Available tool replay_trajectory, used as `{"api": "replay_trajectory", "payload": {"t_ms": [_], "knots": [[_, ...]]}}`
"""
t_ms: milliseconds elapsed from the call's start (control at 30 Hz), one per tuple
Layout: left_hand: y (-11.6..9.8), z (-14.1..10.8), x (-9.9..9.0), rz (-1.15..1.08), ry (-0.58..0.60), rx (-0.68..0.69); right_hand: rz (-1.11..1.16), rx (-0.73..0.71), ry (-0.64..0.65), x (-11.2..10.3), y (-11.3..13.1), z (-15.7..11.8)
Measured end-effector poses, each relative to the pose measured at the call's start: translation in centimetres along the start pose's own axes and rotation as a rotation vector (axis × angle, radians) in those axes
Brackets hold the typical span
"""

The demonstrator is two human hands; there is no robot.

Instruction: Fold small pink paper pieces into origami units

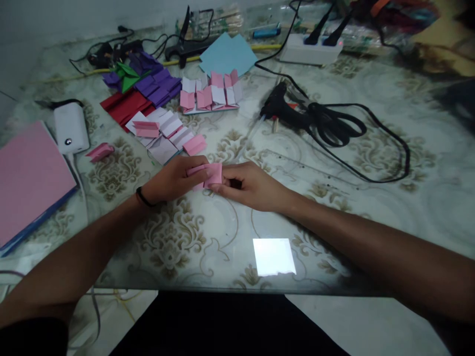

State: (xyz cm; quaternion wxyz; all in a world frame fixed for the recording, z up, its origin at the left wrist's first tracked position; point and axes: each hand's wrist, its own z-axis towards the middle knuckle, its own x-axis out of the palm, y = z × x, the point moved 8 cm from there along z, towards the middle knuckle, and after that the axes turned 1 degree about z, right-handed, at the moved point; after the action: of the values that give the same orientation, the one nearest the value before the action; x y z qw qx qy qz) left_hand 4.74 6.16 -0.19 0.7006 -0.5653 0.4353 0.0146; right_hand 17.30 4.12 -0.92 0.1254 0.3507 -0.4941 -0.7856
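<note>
Between my two hands, above the middle of the table, is a small folded pink paper (pixel 214 174). My left hand (pixel 176 178) grips its left part, thumb on top. The fingertips of my right hand (pixel 250 185) pinch its right edge. Just beyond my left hand lie white and pink folded papers (pixel 163 131), with a pink folded piece (pixel 195 145) at their near right edge. Farther back stands a group of pink and white folded papers (pixel 211 94). One more pink folded piece (pixel 100 152) lies to the left.
A black glue gun (pixel 284 109) with a coiled cable lies right of centre. Behind are red (pixel 128 106) and purple (pixel 159 86) folded papers, blue sheets (pixel 228 54) and a white power strip (pixel 311 52). A white device (pixel 71 127) and pink sheets (pixel 33 180) lie left.
</note>
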Motion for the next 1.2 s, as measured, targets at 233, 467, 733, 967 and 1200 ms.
{"api": "replay_trajectory", "payload": {"t_ms": [233,467,733,967,1200], "knots": [[0.07,-0.07,0.02,-0.001,0.005,0.001,-0.008,0.017,0.012,0.03,0.01,0.03],[0.48,-0.02,-0.02,0.017,-0.009,-0.001,-0.012,0.032,0.026,-0.05,0.04,0.06],[0.43,-0.04,-0.09,0.033,-0.016,0.006,-0.008,0.024,0.02,-0.07,-0.03,0.05],[0.48,-0.08,-0.03,0.032,-0.013,0.005,-0.012,0.009,0.009,-0.13,0.06,0.05],[0.49,-0.1,0.03,0.038,-0.003,-0.001,-0.009,0.016,0.012,-0.09,0.08,0.03]]}}
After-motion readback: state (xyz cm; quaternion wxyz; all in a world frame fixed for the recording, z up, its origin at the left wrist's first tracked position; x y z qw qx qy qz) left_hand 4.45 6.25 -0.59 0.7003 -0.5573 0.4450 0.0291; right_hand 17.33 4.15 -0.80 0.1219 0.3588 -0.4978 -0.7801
